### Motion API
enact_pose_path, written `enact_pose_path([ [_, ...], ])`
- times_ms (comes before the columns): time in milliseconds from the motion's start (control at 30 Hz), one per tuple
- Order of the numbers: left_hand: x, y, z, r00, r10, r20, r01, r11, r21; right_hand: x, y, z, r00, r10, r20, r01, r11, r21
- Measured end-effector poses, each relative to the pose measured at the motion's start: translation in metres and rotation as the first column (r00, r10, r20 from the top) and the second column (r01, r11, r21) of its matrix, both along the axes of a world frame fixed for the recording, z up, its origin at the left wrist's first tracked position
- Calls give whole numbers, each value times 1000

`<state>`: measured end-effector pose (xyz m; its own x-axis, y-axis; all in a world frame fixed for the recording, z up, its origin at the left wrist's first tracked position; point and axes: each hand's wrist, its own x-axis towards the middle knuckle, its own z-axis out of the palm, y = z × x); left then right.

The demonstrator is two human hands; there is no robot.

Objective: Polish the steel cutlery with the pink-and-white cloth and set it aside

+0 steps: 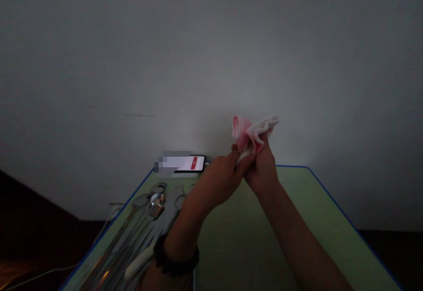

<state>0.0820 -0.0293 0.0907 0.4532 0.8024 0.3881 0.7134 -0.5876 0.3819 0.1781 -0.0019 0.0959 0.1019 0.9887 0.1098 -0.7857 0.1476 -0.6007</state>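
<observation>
A crumpled pink and white cloth [256, 133] is bunched up above the far part of the table. My left hand [228, 172] closes on its lower end, with the thumb pressed towards the other hand. From the right side, my right hand [264, 167] wraps round the same cloth, and the two hands touch. Between the fingers shows a pale, whitish piece [244, 155]; whether it is cloth or something wrapped in it I cannot tell. A dark beaded bracelet [175, 260] circles my left wrist.
Several metal kitchen utensils [155, 207] lie along the table's left side, partly behind my left forearm. At the far left edge a phone [198, 163] with a lit screen rests on its side. The green table [238, 247] has a blue rim and meets a grey wall [211, 62].
</observation>
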Motion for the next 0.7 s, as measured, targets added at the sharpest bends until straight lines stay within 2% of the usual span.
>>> enact_pose_path([
  [100, -2, -3, 3, 998, -52, -38, 51, 998, -23, 6, 3, -2, 999, 20, 41, -20, 1000, -6],
  [233, -8, -10, 12, 989, -137, -49, 133, 989, -66, 19, 11, -7, 984, -76, 161, 69, 996, 52],
  [367, -9, -19, 20, 986, -167, 30, 169, 977, -129, 33, 10, -7, 948, -190, 256, 158, 978, 138],
  [433, -7, -19, 21, 979, -170, 114, 185, 973, -136, 35, 6, -7, 945, -190, 268, 155, 977, 144],
  [567, -4, -10, 16, 967, -84, 240, 105, 992, -76, 23, 0, -11, 965, -84, 250, 66, 995, 79],
  [700, -1, -2, 8, 989, 53, 139, -53, 999, -6, 4, 0, -12, 979, 19, 203, -23, 1000, 18],
])
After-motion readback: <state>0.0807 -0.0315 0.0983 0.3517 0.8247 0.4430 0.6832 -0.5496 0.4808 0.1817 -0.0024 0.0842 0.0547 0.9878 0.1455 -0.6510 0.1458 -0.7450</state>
